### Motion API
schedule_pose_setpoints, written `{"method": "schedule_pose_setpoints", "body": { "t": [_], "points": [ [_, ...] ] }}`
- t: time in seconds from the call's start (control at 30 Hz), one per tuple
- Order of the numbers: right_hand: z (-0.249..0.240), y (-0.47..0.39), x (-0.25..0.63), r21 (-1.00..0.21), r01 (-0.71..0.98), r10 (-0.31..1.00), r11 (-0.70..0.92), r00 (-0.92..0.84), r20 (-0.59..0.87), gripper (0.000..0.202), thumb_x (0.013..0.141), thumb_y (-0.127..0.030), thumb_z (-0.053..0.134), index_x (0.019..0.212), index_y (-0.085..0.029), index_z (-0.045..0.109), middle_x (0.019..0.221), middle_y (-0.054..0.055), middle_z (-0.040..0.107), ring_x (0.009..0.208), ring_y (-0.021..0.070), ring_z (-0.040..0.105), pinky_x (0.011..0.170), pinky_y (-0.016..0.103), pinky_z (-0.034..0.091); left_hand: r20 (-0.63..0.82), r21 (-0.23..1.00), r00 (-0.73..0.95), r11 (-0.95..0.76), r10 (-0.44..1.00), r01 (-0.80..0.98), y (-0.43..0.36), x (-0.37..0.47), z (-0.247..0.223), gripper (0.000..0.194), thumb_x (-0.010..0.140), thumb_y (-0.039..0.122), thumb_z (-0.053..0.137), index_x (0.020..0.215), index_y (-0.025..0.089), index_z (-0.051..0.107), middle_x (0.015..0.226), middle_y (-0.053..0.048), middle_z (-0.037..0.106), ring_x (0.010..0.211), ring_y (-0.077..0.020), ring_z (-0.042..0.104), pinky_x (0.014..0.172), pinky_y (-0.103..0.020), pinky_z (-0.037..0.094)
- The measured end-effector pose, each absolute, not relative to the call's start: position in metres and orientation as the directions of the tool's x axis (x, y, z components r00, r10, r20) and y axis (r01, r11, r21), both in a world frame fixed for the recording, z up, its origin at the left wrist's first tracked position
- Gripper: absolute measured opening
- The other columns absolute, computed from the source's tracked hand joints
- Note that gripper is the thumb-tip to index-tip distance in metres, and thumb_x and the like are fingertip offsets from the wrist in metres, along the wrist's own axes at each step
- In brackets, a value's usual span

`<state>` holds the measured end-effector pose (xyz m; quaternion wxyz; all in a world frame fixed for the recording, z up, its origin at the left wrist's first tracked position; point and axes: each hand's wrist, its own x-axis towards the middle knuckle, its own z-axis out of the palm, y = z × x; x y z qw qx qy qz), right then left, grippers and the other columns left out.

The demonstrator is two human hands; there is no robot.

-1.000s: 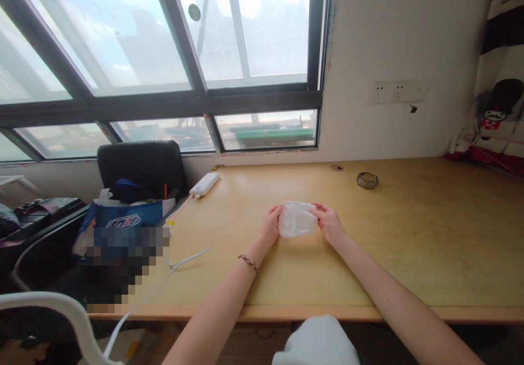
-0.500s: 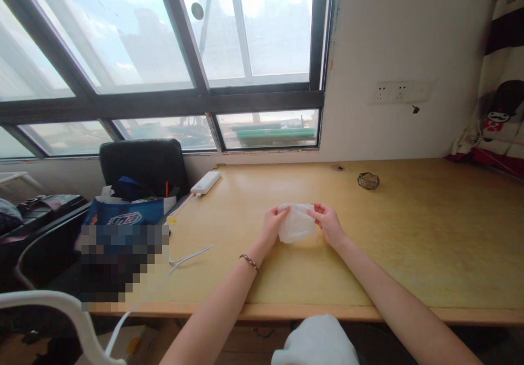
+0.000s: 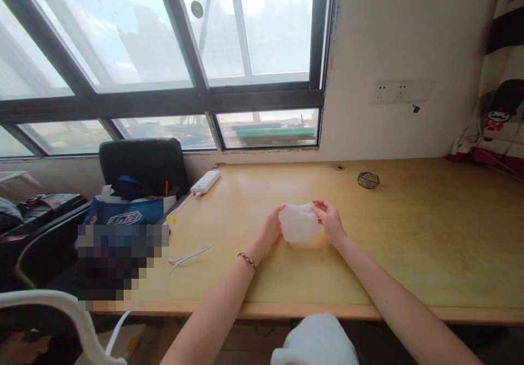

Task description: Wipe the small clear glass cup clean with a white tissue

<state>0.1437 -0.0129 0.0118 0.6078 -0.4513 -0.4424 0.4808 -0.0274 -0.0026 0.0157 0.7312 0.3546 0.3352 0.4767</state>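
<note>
Desk (image 3: 409,245): pale yellow wood laminate, smooth, low sheen. White piece (image 3: 298,222) held between left hand (image 3: 272,226) and right hand (image 3: 331,222): thin, translucent, soft, crumpled; plastic film or tissue, cannot tell. Power bank (image 3: 206,181): white plastic, smooth, glossy. Cable (image 3: 188,257): white, smooth plastic sheath. Small bowl (image 3: 368,180): dark glass, shiny. Chair back (image 3: 143,160): black, matt, leather-like. Bag (image 3: 126,216): blue printed plastic, glossy. Bracelet (image 3: 248,260): braided cord. Wall (image 3: 409,37): white paint, matt.
</note>
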Motion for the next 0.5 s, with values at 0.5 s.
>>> {"method": "schedule_pose_setpoints", "body": {
  "t": [0.5],
  "points": [
    [0.014,-0.01,0.144,-0.978,-0.071,0.978,0.195,0.091,0.188,0.032,0.065,-0.034,0.061,0.091,-0.017,0.055,0.081,0.004,0.06,0.072,0.0167,0.06,0.061,0.026,0.046,-0.235,0.935,0.54,0.34,0.808,-0.102,-0.006,-0.031,0.008,0.029,0.061,0.036,0.066,0.071,0.008,0.064,0.063,-0.006,0.063,0.049,-0.0109,0.053,0.046,-0.02,0.034]
  ]
}}
